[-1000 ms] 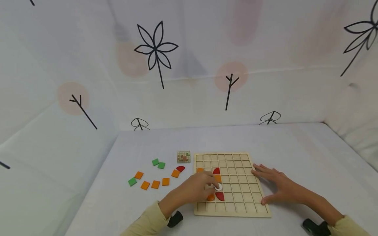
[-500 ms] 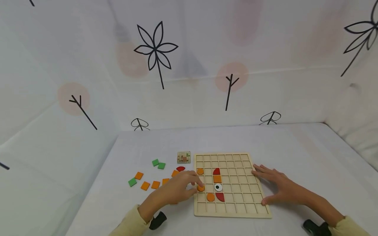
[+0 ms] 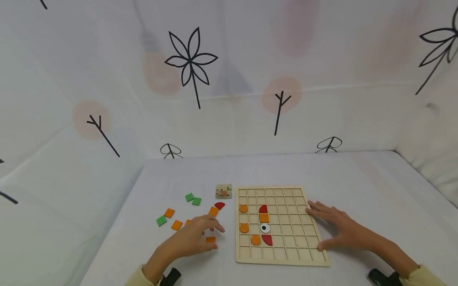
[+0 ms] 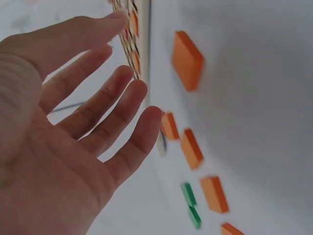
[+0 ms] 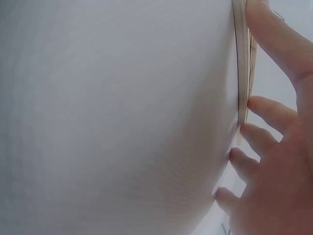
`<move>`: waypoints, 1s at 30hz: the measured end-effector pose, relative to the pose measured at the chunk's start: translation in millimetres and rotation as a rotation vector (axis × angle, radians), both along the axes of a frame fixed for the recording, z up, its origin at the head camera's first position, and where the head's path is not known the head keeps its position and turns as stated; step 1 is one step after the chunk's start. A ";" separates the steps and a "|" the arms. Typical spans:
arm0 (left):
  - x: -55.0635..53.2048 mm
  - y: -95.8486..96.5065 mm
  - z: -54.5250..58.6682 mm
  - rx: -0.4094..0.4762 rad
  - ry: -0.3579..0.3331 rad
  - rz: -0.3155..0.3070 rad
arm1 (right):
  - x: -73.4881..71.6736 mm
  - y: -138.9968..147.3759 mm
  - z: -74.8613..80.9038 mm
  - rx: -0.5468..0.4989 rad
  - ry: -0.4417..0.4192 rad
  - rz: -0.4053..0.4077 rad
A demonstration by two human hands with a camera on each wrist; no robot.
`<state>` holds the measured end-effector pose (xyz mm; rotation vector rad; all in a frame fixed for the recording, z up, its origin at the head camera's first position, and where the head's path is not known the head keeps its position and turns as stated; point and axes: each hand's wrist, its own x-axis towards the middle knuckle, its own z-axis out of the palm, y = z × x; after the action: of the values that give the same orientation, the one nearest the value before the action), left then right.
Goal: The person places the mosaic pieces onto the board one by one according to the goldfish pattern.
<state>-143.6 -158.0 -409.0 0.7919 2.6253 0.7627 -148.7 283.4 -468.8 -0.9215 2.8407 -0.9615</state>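
My left hand (image 3: 189,238) hovers left of the wooden grid board (image 3: 288,230), fingers loosely spread with nothing between them. Under its fingertips lies an orange square tile (image 3: 210,239); the left wrist view shows that orange tile (image 4: 188,61) on the cloth, apart from the hand. On the board sit several orange discs (image 3: 244,228), two red quarter-round tiles (image 3: 267,240), an orange square (image 3: 264,217) and a white eye disc (image 3: 265,228). With straight fingers my right hand (image 3: 343,230) rests along the board's right edge (image 5: 241,73), thumb and fingertips touching it.
Loose orange tiles (image 3: 176,225), green tiles (image 3: 196,201) and a red rounded tile (image 3: 220,205) lie left of the board. A small patterned grid card (image 3: 223,191) is beside its upper left corner. White cloth (image 3: 179,171) covers the table, with a printed curtain (image 3: 232,119) behind.
My left hand has drawn left from the white eye disc, past an orange disc in the board's left column, and off the board to an orange square. My right hand has stayed put.
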 end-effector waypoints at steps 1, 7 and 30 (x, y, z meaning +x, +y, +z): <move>1.0 -4.6 -2.3 0.002 0.001 0.009 | 0.0 -0.1 -0.2 0.001 -0.001 -0.001; 5.4 -26.9 -15.0 0.015 -0.040 0.067 | 0.1 -0.5 -1.3 -0.003 -0.040 -0.013; -2.6 -17.0 -31.6 0.093 -0.001 0.098 | 0.9 -4.3 4.3 0.016 -0.124 -0.075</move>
<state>-146.2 -174.9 -440.6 0.6907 2.6613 0.9177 -147.8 279.1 -464.5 -0.7318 2.7922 -0.9649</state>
